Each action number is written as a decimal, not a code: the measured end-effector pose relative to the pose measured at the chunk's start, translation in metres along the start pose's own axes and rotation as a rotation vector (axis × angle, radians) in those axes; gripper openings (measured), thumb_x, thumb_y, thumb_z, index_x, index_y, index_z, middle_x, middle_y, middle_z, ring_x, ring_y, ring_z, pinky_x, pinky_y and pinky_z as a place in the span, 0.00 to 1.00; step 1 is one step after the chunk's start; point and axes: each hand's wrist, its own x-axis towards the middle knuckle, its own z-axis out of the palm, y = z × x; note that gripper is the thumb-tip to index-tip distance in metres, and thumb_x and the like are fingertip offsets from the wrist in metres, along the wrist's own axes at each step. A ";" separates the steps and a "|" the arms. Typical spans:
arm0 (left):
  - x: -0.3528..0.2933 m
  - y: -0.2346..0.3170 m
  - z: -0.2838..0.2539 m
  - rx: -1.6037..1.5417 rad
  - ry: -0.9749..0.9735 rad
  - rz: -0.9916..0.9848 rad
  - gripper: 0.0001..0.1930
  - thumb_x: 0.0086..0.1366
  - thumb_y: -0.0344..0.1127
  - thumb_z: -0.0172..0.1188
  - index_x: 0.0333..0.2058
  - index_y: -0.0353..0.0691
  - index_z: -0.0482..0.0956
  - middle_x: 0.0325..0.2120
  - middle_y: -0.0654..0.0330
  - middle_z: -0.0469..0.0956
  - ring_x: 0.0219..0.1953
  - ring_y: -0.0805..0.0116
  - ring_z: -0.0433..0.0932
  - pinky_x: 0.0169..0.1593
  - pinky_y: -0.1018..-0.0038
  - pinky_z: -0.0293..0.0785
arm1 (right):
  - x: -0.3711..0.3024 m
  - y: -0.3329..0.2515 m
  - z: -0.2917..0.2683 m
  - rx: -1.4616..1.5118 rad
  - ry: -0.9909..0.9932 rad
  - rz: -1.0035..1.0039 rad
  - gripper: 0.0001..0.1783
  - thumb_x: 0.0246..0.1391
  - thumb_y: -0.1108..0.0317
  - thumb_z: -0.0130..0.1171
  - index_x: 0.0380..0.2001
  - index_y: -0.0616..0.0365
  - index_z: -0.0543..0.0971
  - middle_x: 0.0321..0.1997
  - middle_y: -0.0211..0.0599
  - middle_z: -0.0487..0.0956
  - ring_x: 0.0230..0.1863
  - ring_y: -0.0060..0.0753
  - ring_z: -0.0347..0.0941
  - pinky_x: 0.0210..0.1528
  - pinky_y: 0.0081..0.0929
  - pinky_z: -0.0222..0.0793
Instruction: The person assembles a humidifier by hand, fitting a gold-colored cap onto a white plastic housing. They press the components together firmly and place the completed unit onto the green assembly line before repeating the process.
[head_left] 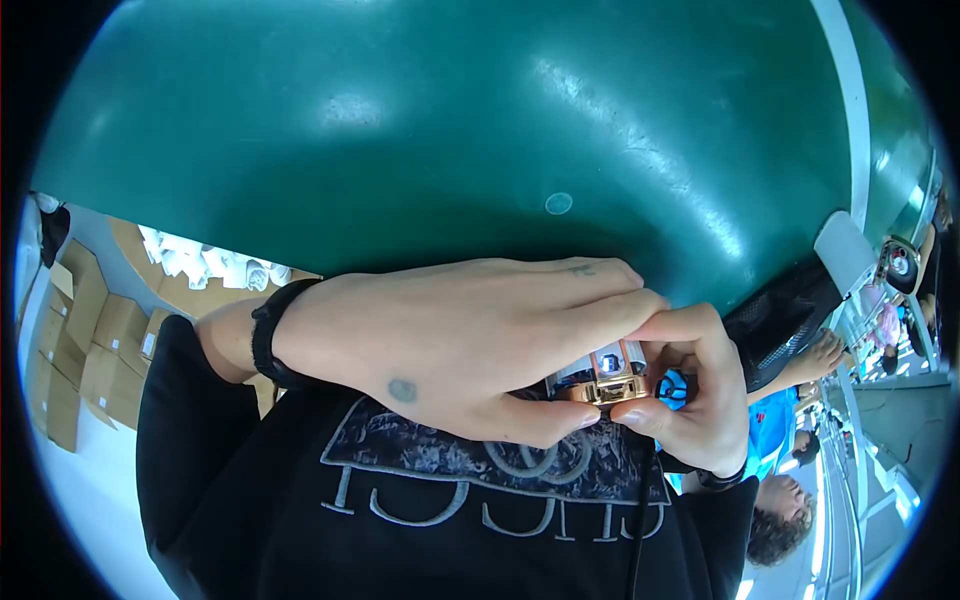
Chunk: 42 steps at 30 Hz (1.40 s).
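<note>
Close to my chest, at the near edge of the green table (400, 120), both hands are closed around a small gold-coloured metal piece (620, 390) with a shiny, pale upper part. Its exact kind is not clear, as the fingers cover much of it. My left hand (450, 335) reaches across from the left, its thumb and fingers pinching one end. At the other end, the bent fingers and thumb of my right hand (712, 390) press on the piece. A blue patch shows between the right fingers; I cannot tell what it is.
A small clear disc (558, 204) lies on the table. At left are cardboard boxes (110, 345) and a pile of white wrapped items (200, 262). To the right are a black mesh item (785, 315), a grey-white pad (845, 250) and a person in blue (775, 430).
</note>
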 end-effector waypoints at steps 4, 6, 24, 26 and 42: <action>0.005 -0.003 0.004 0.067 0.020 0.047 0.33 0.63 0.36 0.63 0.64 0.29 0.64 0.56 0.43 0.72 0.63 0.39 0.69 0.61 0.53 0.73 | -0.005 0.008 0.005 0.134 0.032 0.054 0.28 0.49 0.71 0.79 0.51 0.60 0.76 0.28 0.29 0.78 0.27 0.17 0.76 0.31 0.18 0.74; 0.008 -0.003 0.005 0.056 0.047 0.061 0.32 0.63 0.35 0.63 0.63 0.30 0.65 0.53 0.43 0.73 0.63 0.39 0.69 0.60 0.53 0.73 | -0.006 0.010 0.007 0.195 0.056 0.095 0.26 0.51 0.71 0.78 0.50 0.59 0.76 0.26 0.29 0.78 0.27 0.16 0.76 0.31 0.18 0.74; -0.002 -0.010 0.003 -0.092 0.005 0.037 0.35 0.65 0.38 0.68 0.66 0.34 0.63 0.62 0.49 0.69 0.68 0.41 0.64 0.72 0.45 0.59 | -0.009 0.001 0.010 -0.163 0.097 -0.133 0.34 0.44 0.63 0.83 0.52 0.61 0.76 0.36 0.38 0.76 0.33 0.27 0.78 0.32 0.23 0.76; -0.008 -0.011 0.006 -0.036 0.046 0.071 0.39 0.65 0.41 0.69 0.69 0.34 0.61 0.64 0.49 0.67 0.69 0.40 0.63 0.72 0.45 0.59 | -0.015 -0.004 0.013 -0.579 0.162 -0.336 0.44 0.37 0.58 0.86 0.54 0.65 0.74 0.45 0.46 0.75 0.41 0.34 0.77 0.37 0.24 0.77; -0.012 -0.001 0.011 0.450 0.300 0.151 0.34 0.57 0.28 0.71 0.64 0.41 0.71 0.62 0.49 0.67 0.56 0.48 0.76 0.54 0.59 0.80 | -0.018 -0.002 0.038 -0.971 0.462 -0.548 0.44 0.40 0.68 0.79 0.61 0.68 0.73 0.52 0.55 0.74 0.48 0.47 0.75 0.45 0.35 0.75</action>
